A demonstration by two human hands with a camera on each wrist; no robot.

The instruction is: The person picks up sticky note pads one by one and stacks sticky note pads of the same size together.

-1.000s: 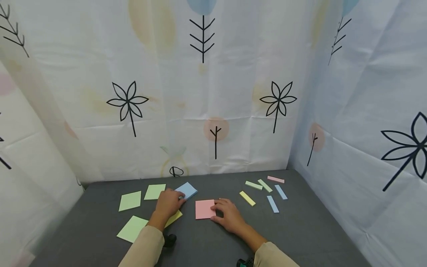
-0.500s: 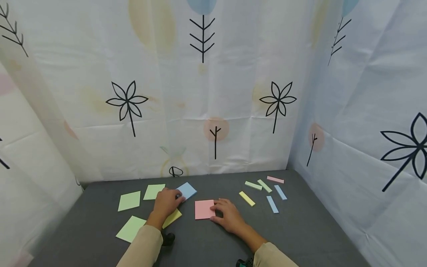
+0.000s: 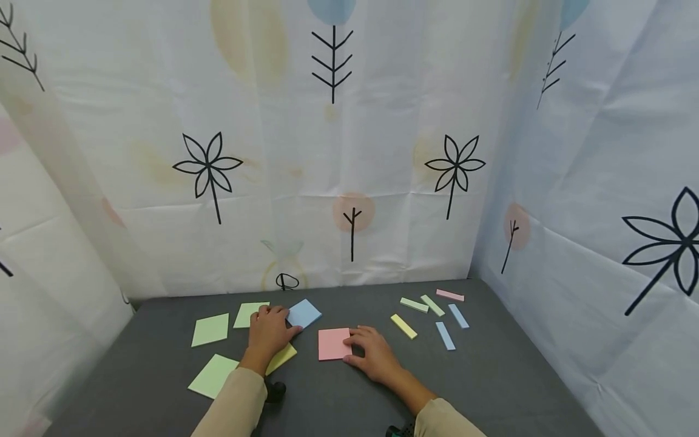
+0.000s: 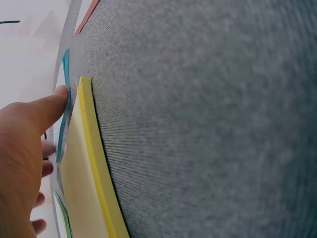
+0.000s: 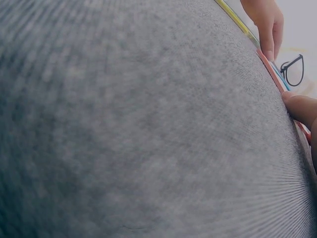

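My left hand (image 3: 270, 334) is beside a blue sticky note pad (image 3: 305, 314), its thumb reaching the pad's near edge and its other fingers at the left corner. In the left wrist view the thumb (image 4: 54, 106) touches the edge of that blue pad (image 4: 65, 79). A yellow sticky note pad (image 3: 282, 358) lies partly hidden under the left wrist. My right hand (image 3: 374, 353) rests at the right edge of a pink sticky note pad (image 3: 332, 344), fingertips on its right side and thumb at the near corner. The right wrist view shows that thumb (image 5: 299, 105) against the pink edge.
Three light green square notes (image 3: 210, 330) lie to the left. On the right are several narrow strips, among them a yellow strip (image 3: 404, 326), a blue strip (image 3: 445, 335) and a pink strip (image 3: 450, 295). White patterned cloth (image 3: 349, 152) hangs around the dark grey table (image 3: 491, 376).
My left fingers have shifted slightly left, uncovering more of the blue pad's left corner. The right hand stays at the pink pad.
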